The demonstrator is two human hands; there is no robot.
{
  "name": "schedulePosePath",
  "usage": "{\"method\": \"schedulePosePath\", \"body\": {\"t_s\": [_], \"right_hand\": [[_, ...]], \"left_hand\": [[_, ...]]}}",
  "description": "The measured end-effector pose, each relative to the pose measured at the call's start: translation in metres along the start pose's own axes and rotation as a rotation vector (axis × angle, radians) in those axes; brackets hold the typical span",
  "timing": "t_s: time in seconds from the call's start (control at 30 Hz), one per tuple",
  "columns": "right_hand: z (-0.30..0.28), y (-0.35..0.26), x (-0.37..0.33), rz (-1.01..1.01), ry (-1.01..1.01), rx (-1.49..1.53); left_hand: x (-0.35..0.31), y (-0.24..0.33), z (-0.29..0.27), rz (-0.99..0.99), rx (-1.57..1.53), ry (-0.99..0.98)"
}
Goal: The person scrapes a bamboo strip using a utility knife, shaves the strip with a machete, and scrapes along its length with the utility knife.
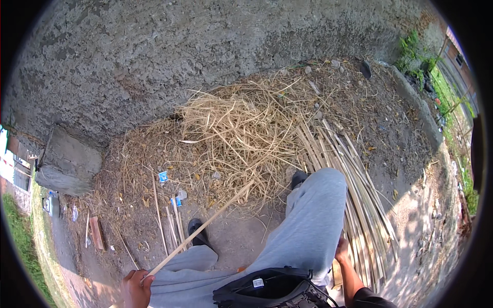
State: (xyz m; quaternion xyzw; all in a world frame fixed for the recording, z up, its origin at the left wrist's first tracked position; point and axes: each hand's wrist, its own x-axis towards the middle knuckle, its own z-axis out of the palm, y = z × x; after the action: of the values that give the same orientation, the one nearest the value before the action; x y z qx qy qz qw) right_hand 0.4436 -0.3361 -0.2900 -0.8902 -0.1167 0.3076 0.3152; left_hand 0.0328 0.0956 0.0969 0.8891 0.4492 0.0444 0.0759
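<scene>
Strip [205, 225] seems mid-handling, our L hand [136, 288] closed round it nr side of shavings pile [241, 123], R hand [342, 250] grip can't tell, next prob. needs steadying.

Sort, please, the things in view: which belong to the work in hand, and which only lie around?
Likely part of the work:
- long pale strip, in the left hand
- bundle of strips, beside the right hand
- heap of thin shavings

Apparently just lying about:
- blue scraps
- reddish-brown board
</scene>
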Motion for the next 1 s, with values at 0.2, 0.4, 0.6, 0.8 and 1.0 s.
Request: {"method": "schedulePosePath", "body": {"t_s": [0.2,0.4,0.6,0.8,1.0], "right_hand": [[-0.149,-0.130,0.003,-0.168,0.556,0.812],[-0.298,-0.193,-0.054,-0.822,0.734,1.287],[-0.296,-0.306,-0.106,-1.173,0.941,1.324],[-0.227,-0.388,-0.098,-1.411,0.722,1.267],[-0.186,-0.404,-0.091,-1.321,0.797,1.165]], "left_hand": [[0.004,0.002,-0.024,-0.218,0.075,-0.040],[0.002,0.008,-0.064,-0.059,0.243,-0.125],[0.012,0.021,-0.067,-0.009,0.418,-0.224],[0.045,0.043,-0.063,0.209,0.597,-0.205],[0.071,0.076,-0.063,0.533,0.769,-0.006]]}}
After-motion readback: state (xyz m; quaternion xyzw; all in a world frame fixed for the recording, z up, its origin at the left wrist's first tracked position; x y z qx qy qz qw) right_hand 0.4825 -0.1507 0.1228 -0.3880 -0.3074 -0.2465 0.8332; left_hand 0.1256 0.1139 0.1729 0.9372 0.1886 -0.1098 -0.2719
